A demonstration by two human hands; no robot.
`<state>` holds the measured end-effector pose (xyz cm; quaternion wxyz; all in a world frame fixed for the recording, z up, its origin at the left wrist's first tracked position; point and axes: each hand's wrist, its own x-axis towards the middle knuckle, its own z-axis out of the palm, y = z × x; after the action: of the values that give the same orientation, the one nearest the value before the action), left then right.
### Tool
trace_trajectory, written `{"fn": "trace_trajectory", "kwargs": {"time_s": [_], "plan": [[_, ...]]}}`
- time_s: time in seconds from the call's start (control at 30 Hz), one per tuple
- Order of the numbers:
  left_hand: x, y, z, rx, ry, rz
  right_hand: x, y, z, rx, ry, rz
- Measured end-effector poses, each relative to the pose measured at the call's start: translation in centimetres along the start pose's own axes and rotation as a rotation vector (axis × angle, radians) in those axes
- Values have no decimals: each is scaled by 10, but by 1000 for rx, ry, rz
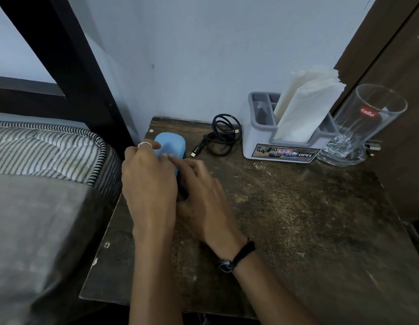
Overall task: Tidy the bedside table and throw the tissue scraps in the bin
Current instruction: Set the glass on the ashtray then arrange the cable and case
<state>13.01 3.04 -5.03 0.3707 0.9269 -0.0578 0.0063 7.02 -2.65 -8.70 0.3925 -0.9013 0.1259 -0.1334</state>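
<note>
Head view. Bedside table (297, 219): worn dark top. Left hand (148, 181) and right hand (199, 191) both closed around a pale blue case (172, 145) at the table's back left corner. Coiled black cable (223, 134), grey organiser (262, 141) holding tissues (307, 106), glass tumbler (365, 123) along the rear. No loose tissue scraps discernible. Step judged: setting the case in place; next, release it and check for scraps.

the drinking glass (365, 123) carries a red oval label with "cello" in white letters. the white organiser box (269, 141) has a sticker along its front, where "opel" reads in white at the right end; beside it a small blue oval seems to say "joyo", and a red-framed tag above bears handwritten digits, perhaps "42".
</note>
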Motion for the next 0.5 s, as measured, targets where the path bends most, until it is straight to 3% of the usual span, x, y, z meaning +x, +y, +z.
{"fn": "trace_trajectory", "kwargs": {"time_s": [0.2,0.33,0.5], "plan": [[5,-4,6,-95,-34,22,14,11,9,43,174,34],[12,-9,10,-225,-102,37,20,18,10,114,194,6],[19,-13,15,-376,-135,-13,22,26,13,8,162,-51]]}}
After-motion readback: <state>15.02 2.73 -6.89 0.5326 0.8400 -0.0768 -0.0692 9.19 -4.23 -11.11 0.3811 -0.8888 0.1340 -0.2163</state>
